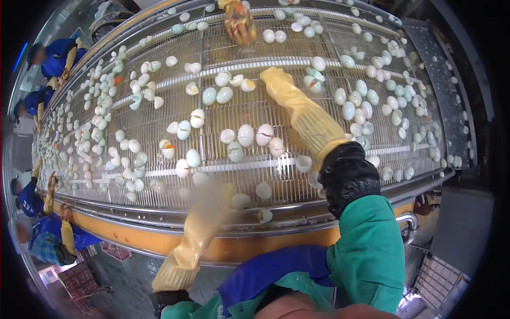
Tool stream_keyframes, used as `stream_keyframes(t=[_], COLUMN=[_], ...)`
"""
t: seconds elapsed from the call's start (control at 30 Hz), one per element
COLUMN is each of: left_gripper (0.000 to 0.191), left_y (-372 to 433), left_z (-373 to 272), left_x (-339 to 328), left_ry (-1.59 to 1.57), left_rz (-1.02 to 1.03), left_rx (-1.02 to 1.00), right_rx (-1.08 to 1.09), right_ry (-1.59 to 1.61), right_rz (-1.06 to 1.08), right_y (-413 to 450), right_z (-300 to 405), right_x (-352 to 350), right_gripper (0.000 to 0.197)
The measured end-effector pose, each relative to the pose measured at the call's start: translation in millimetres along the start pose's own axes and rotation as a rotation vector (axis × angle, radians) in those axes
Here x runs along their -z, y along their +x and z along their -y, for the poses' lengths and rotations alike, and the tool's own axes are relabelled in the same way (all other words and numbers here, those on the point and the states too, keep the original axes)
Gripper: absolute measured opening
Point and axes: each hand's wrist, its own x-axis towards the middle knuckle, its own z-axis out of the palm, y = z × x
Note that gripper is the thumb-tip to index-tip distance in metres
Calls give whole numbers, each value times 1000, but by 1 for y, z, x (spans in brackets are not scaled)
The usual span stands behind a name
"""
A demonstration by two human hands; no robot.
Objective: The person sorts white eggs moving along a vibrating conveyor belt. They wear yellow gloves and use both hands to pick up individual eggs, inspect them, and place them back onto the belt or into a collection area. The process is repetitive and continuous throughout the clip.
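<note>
A wire-rod conveyor belt (255,105) spreads before me, scattered with white and pale-blue eggs and broken eggshells. My right hand (277,81), in a cream rubber glove, reaches over the middle of the belt. Its fingers are turned away, so any grip is hidden. Left of it lies a shell with yellow inside (248,85); to its right are a white egg (318,63) and a cracked bluish egg (313,83). My left hand (211,203), gloved alike, is above the near belt edge, largely blurred. A pale-green egg (241,201) lies just right of it.
A metal rail (159,225) and an orange side panel (155,241) border the belt in front of me. Another person's stained glove (239,24) reaches in from the far side. Several co-workers in blue (59,58) line the left end. A metal chute (442,79) stands right.
</note>
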Motion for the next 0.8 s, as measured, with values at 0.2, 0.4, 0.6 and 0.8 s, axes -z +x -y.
stream_keyframes(t=[0.2, 0.4, 0.6, 0.8], left_gripper=[44, 46, 37, 43], left_y=[113, 200, 204, 165], left_z=[1, -20, 3, -18], left_x=[-58, -93, -116, -94], left_ry=[-137, -99, 21, 23], left_rz=[-312, -206, -243, -190], left_rx=[-197, -24, -66, -76], right_rx=[201, 301, 247, -549], right_ry=[476, 451, 373, 288], right_rz=[159, 233, 151, -162], right_y=[-204, -418, -437, -377], right_z=[22, 10, -14, -63], right_x=[89, 102, 122, 137], right_gripper=[35, 34, 39, 42])
